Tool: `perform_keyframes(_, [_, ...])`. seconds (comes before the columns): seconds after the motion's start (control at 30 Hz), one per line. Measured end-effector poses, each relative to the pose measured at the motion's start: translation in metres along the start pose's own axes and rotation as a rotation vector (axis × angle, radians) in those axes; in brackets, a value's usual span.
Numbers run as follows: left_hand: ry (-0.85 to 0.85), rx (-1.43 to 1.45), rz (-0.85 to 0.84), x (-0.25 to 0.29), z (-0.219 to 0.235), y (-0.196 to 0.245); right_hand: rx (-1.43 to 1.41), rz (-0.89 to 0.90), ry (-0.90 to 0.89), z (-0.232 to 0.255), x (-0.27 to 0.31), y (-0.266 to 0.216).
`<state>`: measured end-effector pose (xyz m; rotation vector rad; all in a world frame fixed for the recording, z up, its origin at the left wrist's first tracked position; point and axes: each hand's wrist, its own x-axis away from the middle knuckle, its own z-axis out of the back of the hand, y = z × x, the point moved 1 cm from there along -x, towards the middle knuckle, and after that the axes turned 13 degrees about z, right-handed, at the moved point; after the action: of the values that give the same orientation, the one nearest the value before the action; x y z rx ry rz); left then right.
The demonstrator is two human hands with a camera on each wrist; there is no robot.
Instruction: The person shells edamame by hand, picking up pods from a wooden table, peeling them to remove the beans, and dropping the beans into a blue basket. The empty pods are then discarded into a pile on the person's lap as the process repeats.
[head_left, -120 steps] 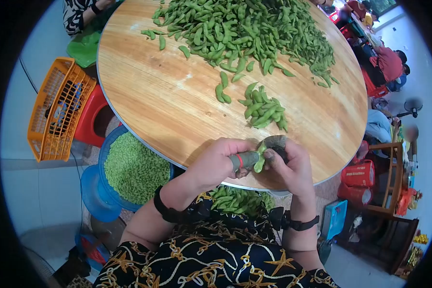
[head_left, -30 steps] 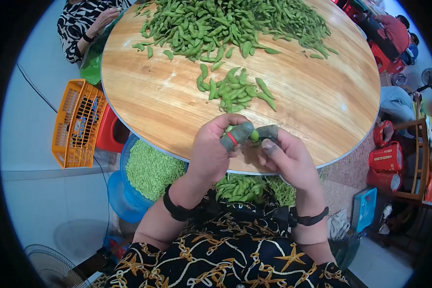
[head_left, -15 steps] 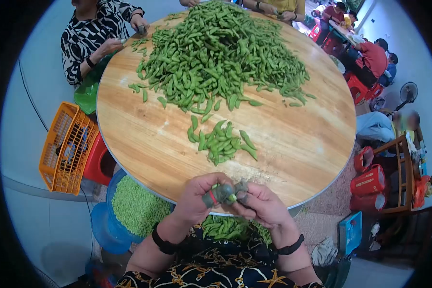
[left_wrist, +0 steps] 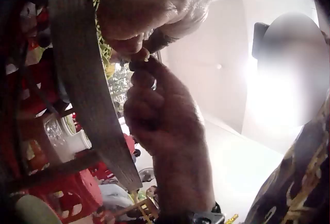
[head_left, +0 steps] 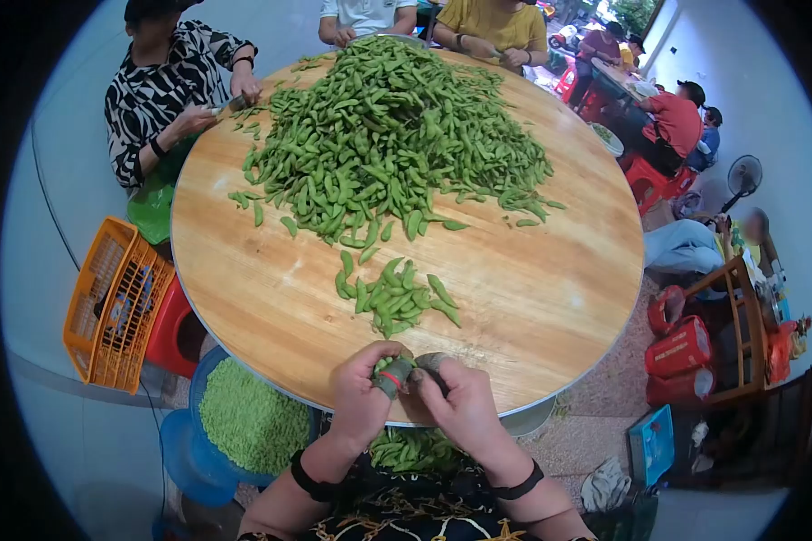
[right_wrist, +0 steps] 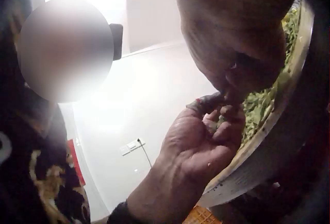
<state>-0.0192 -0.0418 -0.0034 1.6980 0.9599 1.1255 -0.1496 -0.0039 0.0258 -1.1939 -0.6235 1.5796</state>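
My left hand (head_left: 359, 397), its thumb wrapped in a dark green cover (head_left: 395, 377) with a red band, holds edamame pods (head_left: 382, 364) in its curled fingers. Green bits of pod (right_wrist: 223, 118) show among these fingers in the right wrist view. Right against the left thumb, my right hand (head_left: 463, 401) pinches with curled thumb and forefinger at a pod mostly hidden between the hands. A dark cover (head_left: 430, 362) wraps its forefinger. Both hands are over the near edge of the round wooden table (head_left: 532, 298). Just beyond them lies a small heap of pods (head_left: 392, 296).
A large mound of edamame (head_left: 397, 135) covers the table's far half. Shelled beans (head_left: 253, 415) fill a blue basin below left, beside an orange crate (head_left: 117, 307) and red stool (head_left: 176, 329). More pods (head_left: 415, 449) lie at my lap. Several people sit around the far side.
The head view has tilted up, bringing more of the mound and people into sight. My hands stay together; the green pod seen between their fingertips half a second ago is now mostly hidden.
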Motion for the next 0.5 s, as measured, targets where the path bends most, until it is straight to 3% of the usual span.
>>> perform_keyframes(0.07, [0.033, 0.003, -0.023, -0.001, -0.001, 0.002, 0.054, 0.02, 0.011, -0.004, 0.0, -0.003])
perform_keyframes(0.13, [0.001, 0.013, 0.018, -0.006, 0.001, -0.001, 0.324, 0.135, -0.026, -0.008, 0.0, -0.011])
perform_keyframes(0.27, [-0.059, 0.05, 0.12, -0.004, 0.008, 0.003, 0.313, 0.146, 0.017, -0.008, 0.002, -0.008])
perform_keyframes(0.33, [-0.057, 0.077, 0.167, 0.003, 0.015, 0.007, 0.145, 0.015, -0.086, 0.001, 0.005, -0.005])
perform_keyframes(0.4, [0.14, -0.052, -0.14, 0.014, 0.036, 0.013, -0.072, -0.006, -0.445, 0.02, 0.006, -0.007])
perform_keyframes(0.43, [0.202, 0.117, -0.122, 0.021, 0.054, 0.015, -0.129, 0.039, -0.666, 0.03, 0.004, -0.006])
perform_keyframes(0.47, [0.251, 0.338, -0.218, 0.024, 0.075, 0.011, -0.082, -0.005, -0.643, 0.036, 0.004, -0.011])
perform_keyframes(0.5, [0.41, 0.321, -0.268, 0.03, 0.092, 0.011, 0.007, -0.013, -0.488, 0.038, 0.002, -0.011])
